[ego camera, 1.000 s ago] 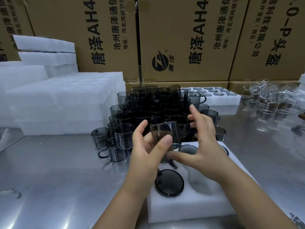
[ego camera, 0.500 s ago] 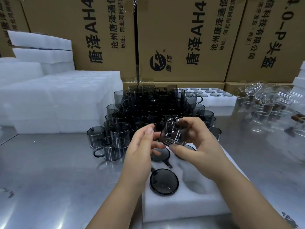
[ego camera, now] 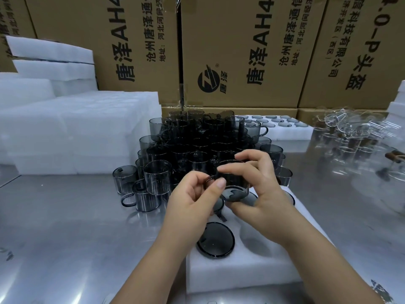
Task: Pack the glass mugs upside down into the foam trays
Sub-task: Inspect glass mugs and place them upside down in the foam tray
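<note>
While the mug [ego camera: 235, 185] hangs in both hands above the far half of the tray [ego camera: 241, 275], what matters is how it sits against the free pocket [ego camera: 252, 238]. That pocket lies below the mug and nearer the person, just beside the right wrist, so the right hand [ego camera: 260, 194] is the closer one to it.

The mug is tipped, its long axis slanting down toward the camera rather than standing upright. The round end facing the camera looks like the closed base, though glare makes that uncertain. For packing, I judge the mouth has to end up pointing straight down over the pocket.

The right hand grips the mug's body: its fingers [ego camera: 238, 168] curl over the top of the wall and the thumb comes in from beneath. The left hand [ego camera: 188, 200] pinches the handle [ego camera: 210, 178] between thumb and forefinger, the other fingers curled in loosely.

One packed mug [ego camera: 215, 242] sits base up in the near-left pocket, just beside the free one. Another appears partly hidden behind the left hand. The pile [ego camera: 197, 148] of loose mugs stands on the table [ego camera: 65, 227] beyond the tray.
</note>
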